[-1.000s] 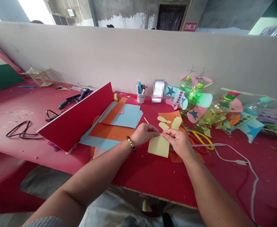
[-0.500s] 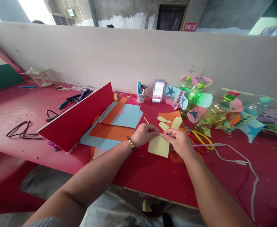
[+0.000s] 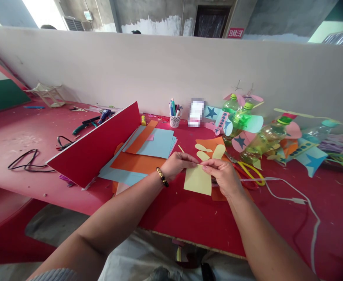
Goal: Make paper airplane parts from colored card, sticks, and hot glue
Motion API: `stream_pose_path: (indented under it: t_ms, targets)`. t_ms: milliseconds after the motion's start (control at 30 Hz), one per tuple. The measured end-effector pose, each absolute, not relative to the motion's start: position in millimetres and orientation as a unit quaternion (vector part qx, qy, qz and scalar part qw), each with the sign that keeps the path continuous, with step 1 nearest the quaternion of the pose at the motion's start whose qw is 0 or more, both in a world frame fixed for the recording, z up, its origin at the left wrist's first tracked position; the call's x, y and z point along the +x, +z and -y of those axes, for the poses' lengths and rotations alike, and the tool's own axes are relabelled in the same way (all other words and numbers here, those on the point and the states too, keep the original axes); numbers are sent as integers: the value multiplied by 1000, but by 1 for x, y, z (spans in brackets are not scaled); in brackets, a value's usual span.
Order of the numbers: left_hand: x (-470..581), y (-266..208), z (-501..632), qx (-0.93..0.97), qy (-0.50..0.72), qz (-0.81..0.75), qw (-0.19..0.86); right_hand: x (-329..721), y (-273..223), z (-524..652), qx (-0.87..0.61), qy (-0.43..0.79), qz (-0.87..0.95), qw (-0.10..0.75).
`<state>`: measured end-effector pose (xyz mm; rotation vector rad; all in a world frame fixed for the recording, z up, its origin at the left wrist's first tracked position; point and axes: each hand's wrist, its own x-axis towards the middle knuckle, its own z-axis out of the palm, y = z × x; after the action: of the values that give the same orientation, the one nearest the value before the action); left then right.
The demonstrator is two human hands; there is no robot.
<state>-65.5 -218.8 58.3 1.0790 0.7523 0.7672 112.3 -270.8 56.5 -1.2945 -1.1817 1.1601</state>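
Note:
A pale yellow paper sheet (image 3: pixel 197 182) hangs from the fingertips of both hands, held at its top edge. My left hand (image 3: pixel 177 165), below a beaded bracelet, pinches it on the left side. Close beside it, my right hand (image 3: pixel 222 174) pinches the same edge, thumb against fingers. Just beyond the fingers lie yellow paper cut-outs with rounded ends (image 3: pixel 218 151) on orange paper (image 3: pixel 208 143). Scissors with red and yellow handles (image 3: pixel 255 175) rest to the right of my right hand, partly covered by it.
Blue and orange paper (image 3: pixel 139 163) is stacked at left beside a red upright board (image 3: pixel 101 144). A pen cup (image 3: pixel 175 120) stands at the back. Decorated plastic bottles (image 3: pixel 263 142) crowd the right, near a white cable (image 3: pixel 299 201). A glue gun (image 3: pixel 105 116) lies behind the board.
The yellow sheet has swung slightly, its lower right corner shifting right. My fingers have adjusted a little at its top edge; both hands keep their pinch.

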Motion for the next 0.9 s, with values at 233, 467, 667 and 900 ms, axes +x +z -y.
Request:
stream_pose_path:
  t_ms: [233, 467, 667, 900]
  targets:
    - [-66, 61, 220, 527, 363, -352, 683, 110, 62, 271, -547, 510, 452, 486]
    - [-66, 60, 220, 549, 363, -363, 660, 110, 61, 271, -571, 509, 437, 473]
    - [-65, 58, 219, 549, 370, -352, 662, 115, 54, 265, -539, 493, 471, 495]
    - [-65, 58, 219, 546, 378, -338, 667, 117, 53, 264, -538, 476, 489, 494]
